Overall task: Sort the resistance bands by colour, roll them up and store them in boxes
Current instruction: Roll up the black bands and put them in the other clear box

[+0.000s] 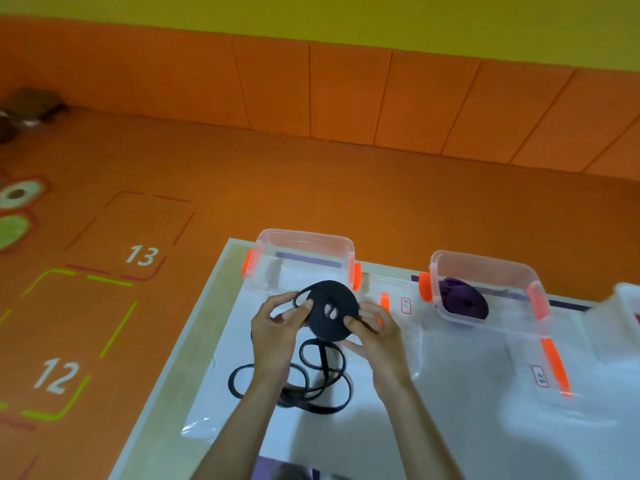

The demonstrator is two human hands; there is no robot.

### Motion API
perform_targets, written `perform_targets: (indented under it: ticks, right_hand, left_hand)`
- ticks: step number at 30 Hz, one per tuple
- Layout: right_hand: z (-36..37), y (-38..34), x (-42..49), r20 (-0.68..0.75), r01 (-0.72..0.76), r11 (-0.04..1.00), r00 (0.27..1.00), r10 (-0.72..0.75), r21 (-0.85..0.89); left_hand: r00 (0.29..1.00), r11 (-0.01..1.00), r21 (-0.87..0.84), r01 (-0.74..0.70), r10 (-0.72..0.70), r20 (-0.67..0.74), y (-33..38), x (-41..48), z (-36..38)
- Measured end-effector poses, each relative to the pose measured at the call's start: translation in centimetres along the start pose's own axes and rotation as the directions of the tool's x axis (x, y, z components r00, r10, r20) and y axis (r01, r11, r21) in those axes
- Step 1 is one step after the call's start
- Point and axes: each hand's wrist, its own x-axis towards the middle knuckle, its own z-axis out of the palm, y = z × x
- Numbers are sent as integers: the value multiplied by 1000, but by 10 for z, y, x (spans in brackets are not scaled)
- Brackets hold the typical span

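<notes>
Head view: both hands — left hand [277, 327], right hand [377, 332] — pinch a rolled black band [330, 315] above the table's [450, 427] far-left corner, before an empty clear box [301, 261]. Soft, springy rubber; its loose tail [311, 379] likely unwinds unless the coil's rim is squeezed.

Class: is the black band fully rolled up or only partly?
Partly. Both hands hold a black roll, but loose loops of the same band trail onto the table below.
</notes>
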Motion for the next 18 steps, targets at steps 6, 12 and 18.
perform_targets:
  ticks: [6, 12, 18]
  right_hand:
    - [39, 3, 63, -68, 45, 973, 996, -62, -225]
    - [83, 14, 143, -99, -17, 921, 995, -23, -389]
    - [107, 43, 203, -122, -140, 834, 989, 88, -533]
  left_hand:
    - [997, 998, 4, 59, -59, -41, -4, 78, -2]
    - [989, 977, 183, 108, -87, -117, -14, 175, 8]
    - [954, 913, 317, 257, -187, -235, -48, 241, 29]
